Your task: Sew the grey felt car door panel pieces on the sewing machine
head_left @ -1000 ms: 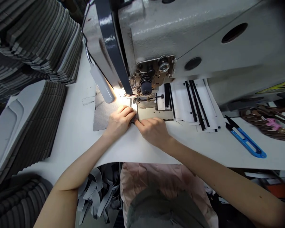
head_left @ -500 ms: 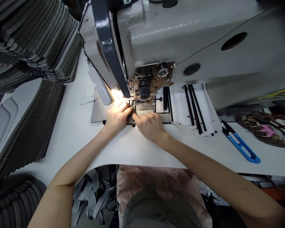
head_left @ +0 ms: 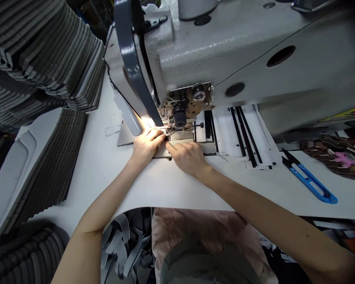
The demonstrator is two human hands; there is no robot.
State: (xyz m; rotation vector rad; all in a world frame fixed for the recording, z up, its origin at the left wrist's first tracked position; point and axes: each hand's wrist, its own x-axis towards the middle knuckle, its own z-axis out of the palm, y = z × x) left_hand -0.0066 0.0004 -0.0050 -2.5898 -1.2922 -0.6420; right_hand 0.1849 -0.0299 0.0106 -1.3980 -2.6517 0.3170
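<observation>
Gray stacks: to our far left, many gray panels point(head_left: 53, 157) are packed together on the white table point(head_left: 177, 189); we cannot tell whether these are sewn or waiting.
Fabric piece: the gray fabric point(head_left: 124, 136) lies on the table below the lamp point(head_left: 128, 114), one part showing beyond our left hand, its inner edge running in by the presser foot point(head_left: 167, 131).
Progress: we judge the seam on this piece to be under way, since it has not been taken off the machine; our hands hide the stitching, so we cannot say how much is left.
Left hand: our left hand point(head_left: 146, 146) is partly open, fingers together and gently bent, pressing down on the fabric beside the foot.
Sewing machine: the head point(head_left: 239, 51) stands over both our hands.
Right hand: our right hand point(head_left: 191, 157) is half curled, fingertips at the near edge of the work; we cannot tell whether they pinch it.
White strips: black-banded strips point(head_left: 225, 130) lie right of the needle area.
Snips: the blue thread snips point(head_left: 312, 181) lie untouched.
</observation>
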